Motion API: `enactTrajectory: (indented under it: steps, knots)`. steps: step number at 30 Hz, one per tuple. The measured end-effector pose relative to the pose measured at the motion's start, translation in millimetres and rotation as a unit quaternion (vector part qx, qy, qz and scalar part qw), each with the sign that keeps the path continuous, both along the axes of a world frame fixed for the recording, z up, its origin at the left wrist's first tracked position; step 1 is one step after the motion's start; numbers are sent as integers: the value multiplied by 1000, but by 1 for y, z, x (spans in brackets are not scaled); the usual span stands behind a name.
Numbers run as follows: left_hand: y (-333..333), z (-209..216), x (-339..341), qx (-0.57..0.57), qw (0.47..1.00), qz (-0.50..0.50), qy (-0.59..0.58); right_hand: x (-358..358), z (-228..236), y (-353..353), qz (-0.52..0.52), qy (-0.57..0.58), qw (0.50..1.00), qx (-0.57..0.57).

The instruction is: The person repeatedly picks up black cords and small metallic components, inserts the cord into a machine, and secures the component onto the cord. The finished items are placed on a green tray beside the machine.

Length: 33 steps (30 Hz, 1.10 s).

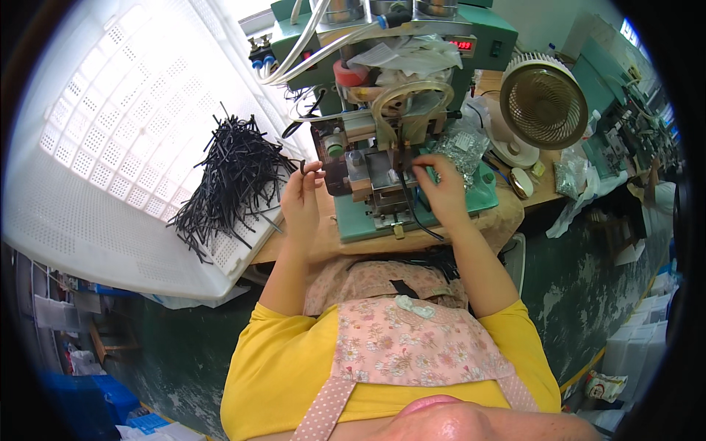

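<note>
- Our left hand pinches a short black strip between its fingertips, beside the strip pile in the white tray.
- Our right hand pinches a long strip at the green machine; the strip hangs below the fingers.

One red readout, several clear bags, one printed pack.
Small rectangular display with red glowing digits on the green machine's front, 12 o'clock; clear plastic bag of small shiny parts just beside the right hand, centre; another clear bag on the surface at 3 o'clock; crumpled colourful printed packet at 5 o'clock, low right.
</note>
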<state>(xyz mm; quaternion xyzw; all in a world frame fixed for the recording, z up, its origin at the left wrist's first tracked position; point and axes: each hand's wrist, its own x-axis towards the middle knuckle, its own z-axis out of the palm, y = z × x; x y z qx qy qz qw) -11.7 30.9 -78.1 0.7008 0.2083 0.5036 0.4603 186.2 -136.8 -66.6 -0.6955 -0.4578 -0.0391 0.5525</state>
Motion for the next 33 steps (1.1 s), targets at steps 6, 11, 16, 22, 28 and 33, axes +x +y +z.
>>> enactTrajectory:
  steps: [6, 11, 16, 22, 28, 33]
  knots:
    - [-36, 25, 12, 377, 925, 53, 24, -16, 7, 12, 15, 54, 998, 6]
    - [-66, 25, 48, 440, 894, -77, -38, -21, 10, 19, 45, 202, 977, 54]
    - [-68, 10, 63, 481, 873, -71, -13, 11, 5, -4, -51, -25, 998, 32]
    - [-66, 3, 68, 483, 872, -68, -46, 91, -41, -55, -139, -30, 982, -121]
    - [-71, 7, 65, 456, 886, -69, -39, 67, -78, -74, -127, -106, 954, -250]
    - [-72, -1, 46, 463, 884, -51, 32, 63, -80, -75, -138, -135, 947, -258]
